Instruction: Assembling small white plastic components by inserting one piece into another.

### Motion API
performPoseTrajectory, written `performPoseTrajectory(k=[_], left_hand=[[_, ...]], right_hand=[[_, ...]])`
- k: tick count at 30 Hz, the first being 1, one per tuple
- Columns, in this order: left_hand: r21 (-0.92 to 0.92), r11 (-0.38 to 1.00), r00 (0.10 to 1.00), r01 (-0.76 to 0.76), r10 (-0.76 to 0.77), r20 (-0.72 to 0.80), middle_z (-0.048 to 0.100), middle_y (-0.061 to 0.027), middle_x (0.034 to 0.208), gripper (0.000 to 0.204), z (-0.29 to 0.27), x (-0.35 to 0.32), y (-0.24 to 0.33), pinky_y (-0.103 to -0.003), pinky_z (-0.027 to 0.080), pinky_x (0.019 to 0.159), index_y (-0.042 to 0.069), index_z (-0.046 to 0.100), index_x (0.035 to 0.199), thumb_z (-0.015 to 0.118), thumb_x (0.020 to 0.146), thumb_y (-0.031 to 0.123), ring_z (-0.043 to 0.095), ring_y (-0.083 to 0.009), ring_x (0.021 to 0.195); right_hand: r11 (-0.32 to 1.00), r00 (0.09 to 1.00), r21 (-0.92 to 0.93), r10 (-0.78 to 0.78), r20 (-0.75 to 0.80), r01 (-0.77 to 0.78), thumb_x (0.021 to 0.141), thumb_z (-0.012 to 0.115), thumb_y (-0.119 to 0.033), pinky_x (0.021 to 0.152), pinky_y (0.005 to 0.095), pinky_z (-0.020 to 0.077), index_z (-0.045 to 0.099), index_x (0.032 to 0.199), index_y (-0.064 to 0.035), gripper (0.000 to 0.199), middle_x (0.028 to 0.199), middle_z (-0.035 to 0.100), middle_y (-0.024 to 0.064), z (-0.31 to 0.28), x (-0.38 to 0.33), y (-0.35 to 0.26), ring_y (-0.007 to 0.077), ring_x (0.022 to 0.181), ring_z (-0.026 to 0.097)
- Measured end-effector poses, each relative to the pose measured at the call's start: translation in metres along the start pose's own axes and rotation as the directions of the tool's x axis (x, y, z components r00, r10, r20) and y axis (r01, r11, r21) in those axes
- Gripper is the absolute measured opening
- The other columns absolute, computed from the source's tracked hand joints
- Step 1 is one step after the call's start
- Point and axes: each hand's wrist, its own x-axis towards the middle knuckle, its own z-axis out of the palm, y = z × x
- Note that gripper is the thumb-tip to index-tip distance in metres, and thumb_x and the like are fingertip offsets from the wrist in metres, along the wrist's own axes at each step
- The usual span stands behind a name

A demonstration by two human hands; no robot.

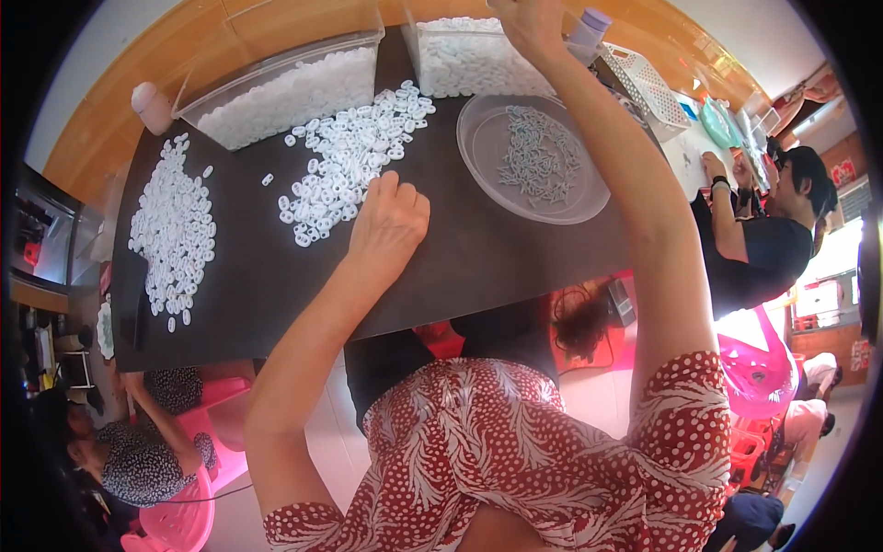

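Observation:
My left hand (pixel 391 219) is closed, its fingers curled in, at the near right side of a loose pile of small white oval plastic pieces (pixel 336 170). Whatever it may hold is hidden. Stretched far forward, my right hand (pixel 532 26) is over a clear bin (pixel 432 87) full of white pieces, and the picture's top edge cuts off its fingers. Under my right forearm, a round clear plastic tray (pixel 474 152) carries many small grey slender parts (pixel 538 156).
A second filled clear bin (pixel 207 127) stands back left, beside a pale bottle (pixel 152 109). Another pile of white pieces (pixel 172 230) lies on the dark table (pixel 248 304). A white basket (pixel 644 87) is back right. People sit at left (pixel 147 455) and right (pixel 768 244).

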Motion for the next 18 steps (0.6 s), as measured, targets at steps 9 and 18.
performPoseTrajectory(k=[9, 18], left_hand=[[-0.128, 0.983, 0.99, 0.134, -0.127, 0.059, 0.05, -0.012, 0.077, 0.014, -0.002, 0.003, -0.007, -0.037, 0.042, 0.072, 0.005, 0.052, 0.071, 0.061, 0.062, 0.0, 0.049, -0.0272, 0.079], [-0.317, 0.928, 0.97, 0.196, -0.231, -0.076, 0.048, -0.008, 0.072, 0.019, -0.03, -0.022, 0.015, -0.036, 0.042, 0.06, 0.005, 0.054, 0.069, 0.068, 0.06, -0.002, 0.048, -0.0269, 0.071]], right_hand=[[0.989, 0.986, -0.055, -0.13, 0.1, 0.136, 0.069, 0.067, -0.014, 0.076, 0.0416, 0.0489, 0.07, 0.094, -0.0062, 0.027, 0.085, 0.065, 0.0213, -0.001, -0.023, -0.031, 0.0342, 0.084, 0.063], [0.997, 0.808, 0.049, -0.074, 0.584, 0.055, 0.073, 0.065, -0.009, 0.069, 0.0364, 0.0484, 0.068, 0.081, -0.0046, 0.01, 0.077, 0.066, 0.0128, -0.071, -0.125, -0.027, 0.0286, 0.076, 0.063]])
